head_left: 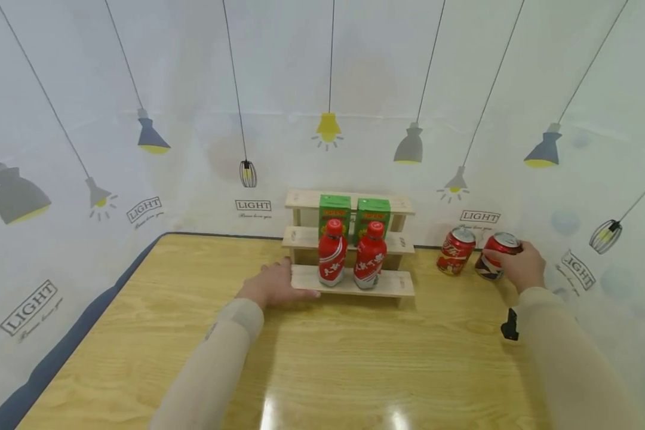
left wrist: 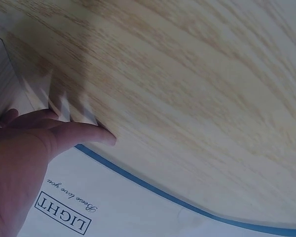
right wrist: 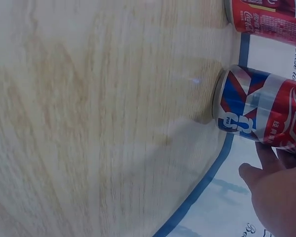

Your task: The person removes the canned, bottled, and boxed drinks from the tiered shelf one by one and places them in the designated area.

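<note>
My left hand (head_left: 271, 285) touches the left end of the lowest step of a wooden three-tier shelf (head_left: 400, 285), its thumb straight along the front edge. In the left wrist view the fingers (left wrist: 84, 132) lie stretched out, close over the table. At the far right my right hand (head_left: 527, 266) grips a red soda can (head_left: 491, 266) by its upper part. The right wrist view shows that can's blue and silver lower band (right wrist: 246, 101). Just left of it stands another red can (head_left: 455, 254), upright and apart from the hand.
Two red bottles (head_left: 332, 254) stand on the lowest step. Behind them, two green boxes (head_left: 334, 206) stand on the middle step. A wall covering (head_left: 301, 71) printed with lamps rises behind the wooden table (head_left: 355, 346). Dark blue trim (head_left: 107, 292) follows the table's left edge.
</note>
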The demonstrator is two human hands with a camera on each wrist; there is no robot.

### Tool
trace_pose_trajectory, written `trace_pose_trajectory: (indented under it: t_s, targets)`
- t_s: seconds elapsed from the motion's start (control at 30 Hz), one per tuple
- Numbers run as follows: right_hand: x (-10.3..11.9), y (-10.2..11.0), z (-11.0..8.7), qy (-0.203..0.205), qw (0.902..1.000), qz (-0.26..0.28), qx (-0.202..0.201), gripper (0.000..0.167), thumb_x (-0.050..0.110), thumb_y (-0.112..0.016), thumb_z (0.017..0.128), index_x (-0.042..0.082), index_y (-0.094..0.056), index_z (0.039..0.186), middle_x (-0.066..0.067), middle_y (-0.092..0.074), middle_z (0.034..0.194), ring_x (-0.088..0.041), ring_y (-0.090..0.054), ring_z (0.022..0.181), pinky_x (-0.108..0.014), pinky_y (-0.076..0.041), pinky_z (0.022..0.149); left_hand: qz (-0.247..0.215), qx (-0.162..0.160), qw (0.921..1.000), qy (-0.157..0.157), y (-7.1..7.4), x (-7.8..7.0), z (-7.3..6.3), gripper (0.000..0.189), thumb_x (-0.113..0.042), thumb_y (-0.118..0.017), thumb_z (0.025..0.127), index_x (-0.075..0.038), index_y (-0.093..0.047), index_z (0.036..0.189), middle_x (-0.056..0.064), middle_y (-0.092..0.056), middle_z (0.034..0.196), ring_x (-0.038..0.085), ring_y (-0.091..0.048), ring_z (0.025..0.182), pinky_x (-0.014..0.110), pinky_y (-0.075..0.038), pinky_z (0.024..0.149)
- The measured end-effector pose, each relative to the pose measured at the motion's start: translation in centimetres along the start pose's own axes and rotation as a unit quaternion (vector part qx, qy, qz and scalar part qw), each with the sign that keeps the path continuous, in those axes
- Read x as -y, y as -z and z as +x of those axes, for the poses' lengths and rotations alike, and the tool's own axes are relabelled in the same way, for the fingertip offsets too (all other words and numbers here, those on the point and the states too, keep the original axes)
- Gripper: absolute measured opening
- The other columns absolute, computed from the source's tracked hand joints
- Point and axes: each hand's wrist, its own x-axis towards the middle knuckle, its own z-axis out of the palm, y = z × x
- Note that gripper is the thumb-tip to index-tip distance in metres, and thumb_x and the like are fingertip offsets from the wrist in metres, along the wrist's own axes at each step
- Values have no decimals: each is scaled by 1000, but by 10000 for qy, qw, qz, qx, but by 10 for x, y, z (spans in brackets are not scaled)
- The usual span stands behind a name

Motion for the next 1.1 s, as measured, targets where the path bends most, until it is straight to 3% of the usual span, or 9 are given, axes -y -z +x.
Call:
trace_pose_trajectory:
  t_s: [0.27,0.53,0.73,0.87,0.93,1.1]
  targets:
    - [3,-2,-1,20,9998,-134,116,113,64,-65,98,-8,-12,167,-40,-28,167,-59,-38,149,-70,-43,118,-27,-4,10000,-2,-4,6,0,144,-102,-62,66,-4,-29,167,23,-41,168,54,-37,154,78,-39,117]
    - [18,5,-8,26,9997,48,219,112,60,-67,98,-4,-8,169,-38,-22,170,-60,-33,152,-72,-39,119,-144,117,9998,110,2,3,-3,155,-107,-58,60,-6,-20,170,23,-30,174,53,-22,161,76,-29,124]
    - [15,7,-9,-80,9995,110,276,113,62,-64,99,0,-3,170,-36,-16,173,-60,-27,155,-73,-36,121,-171,108,9998,17,7,-1,-4,154,-107,-60,58,-4,-26,168,24,-37,170,54,-27,159,76,-35,121]
    - [13,8,-7,26,9995,-78,312,110,61,-63,100,-4,-6,169,-39,-21,170,-61,-31,153,-73,-38,120,-199,80,9997,-77,5,-2,-2,151,-106,-61,59,-4,-29,166,25,-41,167,55,-31,158,74,-37,121]
    - [11,10,-5,207,9979,-370,494,110,59,-63,101,-9,-8,166,-43,-25,166,-62,-34,150,-73,-40,118,-191,71,9998,-85,4,-2,-2,150,-106,-61,59,-4,-30,166,25,-42,167,55,-31,157,74,-37,121]
    - [26,37,-2,288,9833,-943,1531,117,43,-68,101,-17,14,159,-46,5,167,-67,-12,154,-77,-26,123,-154,58,9998,-68,3,-5,-4,147,-104,-61,63,-4,-30,165,25,-44,166,55,-32,157,76,-38,119]
